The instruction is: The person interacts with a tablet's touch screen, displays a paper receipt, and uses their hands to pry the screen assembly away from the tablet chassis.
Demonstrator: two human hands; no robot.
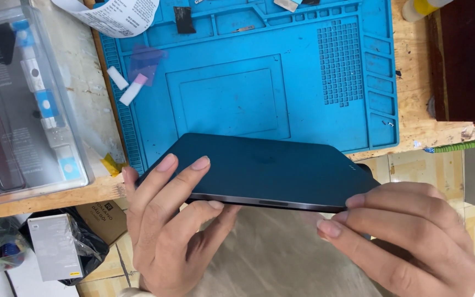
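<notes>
I hold a dark grey tablet [270,168] back side up, level, just over the near edge of a blue silicone work mat [303,77]. My left hand [166,220] grips its left end, fingers on the back and thumb at the metal edge. At the right end my right hand [402,242] pinches the near corner, with fingertips pressed on the rim.
A clear plastic box [23,99] with white and blue parts lies on the wooden bench at left. Small white strips [125,85] rest on the mat. A dark red-brown box [465,55] stands at right. Below the bench are a white carton [53,247] and tiled floor.
</notes>
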